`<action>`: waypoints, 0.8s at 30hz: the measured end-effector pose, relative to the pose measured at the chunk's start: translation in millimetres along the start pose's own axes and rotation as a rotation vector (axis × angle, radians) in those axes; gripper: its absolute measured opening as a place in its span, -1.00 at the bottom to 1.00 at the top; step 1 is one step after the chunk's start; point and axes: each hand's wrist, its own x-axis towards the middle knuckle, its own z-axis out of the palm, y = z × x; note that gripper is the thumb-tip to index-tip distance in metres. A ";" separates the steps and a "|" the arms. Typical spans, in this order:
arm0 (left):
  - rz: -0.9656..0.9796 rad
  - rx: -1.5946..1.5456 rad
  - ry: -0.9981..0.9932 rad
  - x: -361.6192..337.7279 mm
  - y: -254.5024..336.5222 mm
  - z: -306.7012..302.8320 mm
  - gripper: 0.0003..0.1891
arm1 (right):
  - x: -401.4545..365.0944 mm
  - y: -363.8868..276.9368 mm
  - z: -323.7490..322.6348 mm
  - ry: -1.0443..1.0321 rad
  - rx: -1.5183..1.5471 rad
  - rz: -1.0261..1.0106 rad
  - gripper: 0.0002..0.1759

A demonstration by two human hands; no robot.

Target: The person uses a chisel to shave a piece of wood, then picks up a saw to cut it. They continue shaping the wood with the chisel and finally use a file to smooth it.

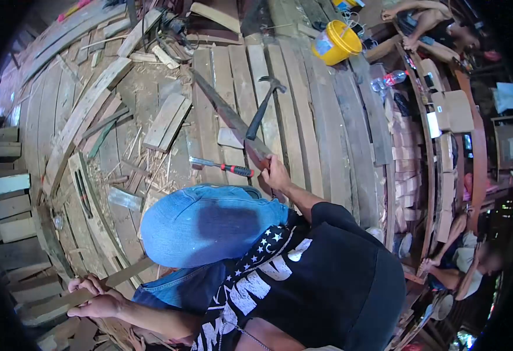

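— Wooden strip (pixel 129 273): how is it held?
— Loosely gripped at lower left by the left hand's (pixel 101 301) thumb and curled fingers. Handling seems under way; steady support would be called for.
— Farther right?
— Past the chisel (pixel 221 167), an apparent saw (pixel 224 111) is gripped at its wide end by the right hand (pixel 277 175).
— What is hidden?
— The strip's inner end is lost near the jeans (pixel 198 222); the saw's handle cannot be made out
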 end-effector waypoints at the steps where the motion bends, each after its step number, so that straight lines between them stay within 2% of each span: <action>1: 0.004 -0.033 -0.055 2.1 -1.3 -2.9 -0.18 | -2.0 -4.7 -3.5 -0.068 0.003 0.040 -0.48; 4: -0.023 -0.012 0.020 4.2 -0.7 2.5 -0.19 | -10.0 -16.0 -6.6 -0.017 0.014 -0.091 -0.52; 9: -0.018 0.036 0.006 8.4 -4.3 6.6 -0.20 | -25.0 -29.1 -0.7 -0.028 0.031 -0.062 -0.57; 10: -0.025 0.023 -0.050 11.9 -3.8 4.9 -0.21 | -28.2 -32.1 -3.0 -0.020 0.043 -0.079 -0.56; 16: -0.022 0.063 -0.007 10.7 -3.5 15.3 -0.25 | -37.7 -38.1 -33.5 0.055 0.096 -0.125 -0.54; 22: -0.040 0.046 -0.012 2.4 1.6 17.0 -0.26 | -44.6 -50.3 -71.3 0.038 0.090 -0.107 -0.52; 24: -0.045 0.024 -0.023 -0.2 7.2 18.3 -0.28 | -49.2 -47.6 -75.1 0.076 0.102 -0.189 -0.50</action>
